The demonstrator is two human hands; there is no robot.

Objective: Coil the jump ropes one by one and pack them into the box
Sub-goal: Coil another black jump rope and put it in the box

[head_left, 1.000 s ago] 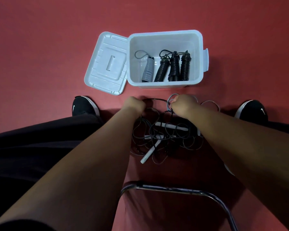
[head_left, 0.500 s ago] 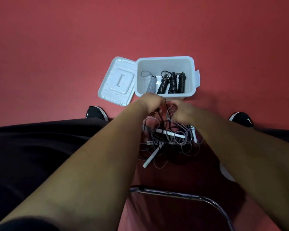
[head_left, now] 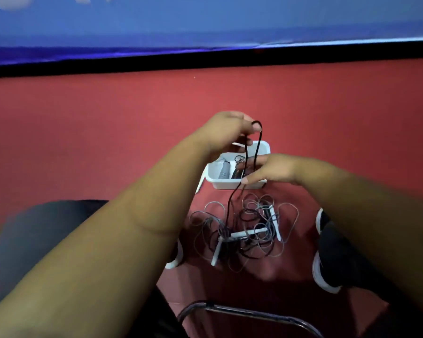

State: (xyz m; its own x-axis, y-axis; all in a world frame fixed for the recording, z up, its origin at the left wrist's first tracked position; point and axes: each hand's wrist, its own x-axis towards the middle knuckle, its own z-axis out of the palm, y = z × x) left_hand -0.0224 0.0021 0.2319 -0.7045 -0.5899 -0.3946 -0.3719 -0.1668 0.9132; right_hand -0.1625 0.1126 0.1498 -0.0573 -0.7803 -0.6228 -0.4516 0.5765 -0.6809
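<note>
My left hand (head_left: 226, 132), held above the box (head_left: 237, 184), pinches the top of a loop of the black rope (head_left: 246, 152) between thumb and fingers. My right hand (head_left: 270, 170), over the near side of the box, is loose, its fingers almost straight, and the tips touch the two hanging strands. The strands go down into the tangled pile (head_left: 252, 223) on the floor just in front of the box, where grey ropes and white handles (head_left: 248, 233) cross them. I think that if I pull higher, the black rope can drag the grey ones up or tighten a knot, because they are interlaced. The thin loop may also slip from my pinch.
</note>
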